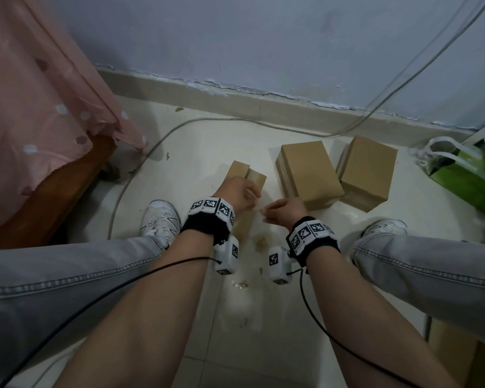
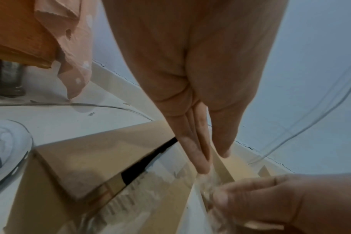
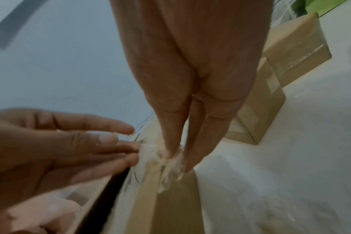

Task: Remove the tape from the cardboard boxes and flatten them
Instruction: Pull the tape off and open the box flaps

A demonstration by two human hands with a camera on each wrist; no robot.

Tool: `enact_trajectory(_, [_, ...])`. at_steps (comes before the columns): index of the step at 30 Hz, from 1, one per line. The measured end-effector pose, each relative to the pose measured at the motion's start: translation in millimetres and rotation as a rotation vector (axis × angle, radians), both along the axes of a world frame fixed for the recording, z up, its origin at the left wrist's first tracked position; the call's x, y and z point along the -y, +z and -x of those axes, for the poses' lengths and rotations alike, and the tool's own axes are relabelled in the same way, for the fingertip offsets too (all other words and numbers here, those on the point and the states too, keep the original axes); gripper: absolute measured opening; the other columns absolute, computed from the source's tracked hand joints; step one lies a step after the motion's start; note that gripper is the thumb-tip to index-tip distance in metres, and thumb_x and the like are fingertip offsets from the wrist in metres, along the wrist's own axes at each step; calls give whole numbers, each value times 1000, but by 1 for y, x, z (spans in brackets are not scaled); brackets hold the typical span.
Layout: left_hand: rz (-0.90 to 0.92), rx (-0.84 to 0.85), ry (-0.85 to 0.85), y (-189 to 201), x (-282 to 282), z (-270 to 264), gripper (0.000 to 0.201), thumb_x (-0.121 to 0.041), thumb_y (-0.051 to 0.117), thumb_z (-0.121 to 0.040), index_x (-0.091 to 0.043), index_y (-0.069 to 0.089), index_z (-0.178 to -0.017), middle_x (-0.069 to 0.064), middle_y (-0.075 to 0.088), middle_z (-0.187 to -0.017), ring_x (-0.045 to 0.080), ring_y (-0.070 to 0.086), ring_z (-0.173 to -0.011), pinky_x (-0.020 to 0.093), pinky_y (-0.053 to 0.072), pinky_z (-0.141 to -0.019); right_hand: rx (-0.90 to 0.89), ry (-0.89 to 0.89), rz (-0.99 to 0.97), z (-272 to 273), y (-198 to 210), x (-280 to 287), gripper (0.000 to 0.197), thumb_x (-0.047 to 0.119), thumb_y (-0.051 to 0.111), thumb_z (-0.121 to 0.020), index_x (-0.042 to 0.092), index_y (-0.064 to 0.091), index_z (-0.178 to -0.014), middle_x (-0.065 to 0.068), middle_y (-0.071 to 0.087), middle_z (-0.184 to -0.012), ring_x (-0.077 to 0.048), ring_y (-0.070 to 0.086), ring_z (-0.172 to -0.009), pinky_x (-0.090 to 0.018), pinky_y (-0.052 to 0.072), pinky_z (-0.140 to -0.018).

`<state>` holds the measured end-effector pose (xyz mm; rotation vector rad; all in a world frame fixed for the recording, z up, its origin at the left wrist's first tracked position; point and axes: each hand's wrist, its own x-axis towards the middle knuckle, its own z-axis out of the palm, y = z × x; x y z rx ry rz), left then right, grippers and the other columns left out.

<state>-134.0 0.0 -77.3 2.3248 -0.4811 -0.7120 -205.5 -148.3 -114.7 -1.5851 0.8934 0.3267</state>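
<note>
Left hand: the left hand (image 1: 237, 191) reaches forward and down from a bent arm, over the small brown cardboard box (image 1: 247, 175) on the pale tiled floor (image 1: 179, 169); in the wrist views its fingers (image 2: 192, 147) are straight and close together, and their tips touch the clear crumpled sticky tape (image 3: 164, 159); nothing is curled round it
Right hand: the right hand (image 1: 284, 212) sits just beside the left one, low by the near end of the same box; its thumb and fingers (image 3: 170, 142) come together in a pinch on the crumpled tape
Tape: see-through and wrinkly, bunched between the two hands, and it runs on along the box top
Box being worked on: it lies on the floor between the two white shoes (image 1: 160, 219), with a dark gap open along its top seam
Other boxes: two closed brown cardboard boxes (image 1: 308, 175) stand side by side to the right, near the wall, well apart from the hands
Around: a pink spotted cloth (image 1: 39, 93) hangs on the left and a green bag (image 1: 465, 175) lies at the far right
</note>
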Motion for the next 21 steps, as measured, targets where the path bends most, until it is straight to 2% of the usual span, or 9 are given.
enact_trajectory(3, [42, -18, 109, -2, -2, -5, 22, 1, 62, -83, -17, 74, -86, 6, 76, -87, 13, 71, -83, 24, 55, -87, -92, -10, 174, 10, -25, 4, 10, 6, 79, -79, -1, 73, -81, -16, 74, -84, -25, 73, -71, -29, 61, -69])
enact_trajectory(6, [121, -49, 187, 0, -6, -10, 21, 4, 58, -86, -11, 72, -84, 14, 75, -88, 24, 73, -74, 33, 61, -77, -218, 114, 435, 25, -55, 12, 17, 22, 83, -76, 8, 77, -82, -11, 74, -79, -27, 72, -73, -34, 60, -75])
enact_trajectory(8, [117, -5, 209, -1, -8, -15, 18, 1, 61, -86, -12, 73, -85, 11, 75, -87, 23, 71, -74, 33, 60, -79, -233, 136, 454, 33, -71, 12, 19, 14, 84, -73, 5, 76, -87, -16, 73, -84, -29, 72, -74, -38, 61, -75])
enact_trajectory(10, [111, 14, 207, -5, -11, -17, 14, -4, 66, -85, -15, 73, -84, 7, 75, -87, 20, 70, -78, 33, 59, -83, -227, 160, 446, 38, -79, 7, 13, 7, 79, -77, 3, 75, -88, -19, 73, -87, -28, 72, -73, -33, 61, -74])
enact_trajectory(11, [109, 11, 206, -7, -12, -17, 13, -5, 67, -85, -16, 74, -85, 6, 75, -88, 19, 71, -80, 32, 59, -83, -222, 196, 440, 41, -82, 4, 9, 8, 74, -83, 2, 76, -90, -19, 73, -89, -28, 72, -78, -30, 59, -77])
enact_trajectory(13, [102, 5, 214, -10, -13, -17, 13, -6, 66, -85, -15, 74, -87, 6, 75, -90, 18, 71, -80, 31, 58, -83, -227, 262, 442, 44, -90, -1, 19, 13, 62, -92, 2, 76, -100, -19, 73, -101, -32, 68, -97, -30, 55, -88])
enact_trajectory(16, [103, 4, 229, -14, -15, -17, 17, -3, 61, -86, -14, 74, -86, 6, 76, -90, 12, 66, -72, 29, 58, -82, -230, 287, 466, 44, -95, -3, 25, 12, 55, -96, 4, 74, -111, -18, 69, -117, -34, 62, -111, -32, 49, -97])
enact_trajectory(18, [104, -5, 245, -16, -15, -17, 18, -2, 61, -86, -13, 75, -87, 6, 76, -90, 11, 64, -72, 29, 58, -83, -203, 318, 512, 40, -95, -1, 21, 12, 60, -94, 5, 76, -106, -15, 72, -111, -32, 63, -109, -30, 48, -99])
enact_trajectory(21, [115, -14, 260, -17, -16, -16, 20, -2, 57, -87, -11, 75, -88, 6, 76, -88, 11, 65, -73, 30, 58, -83, -179, 384, 550, 31, -93, 2, 15, 13, 68, -87, 5, 79, -95, -13, 75, -98, -29, 68, -98, -29, 52, -93])
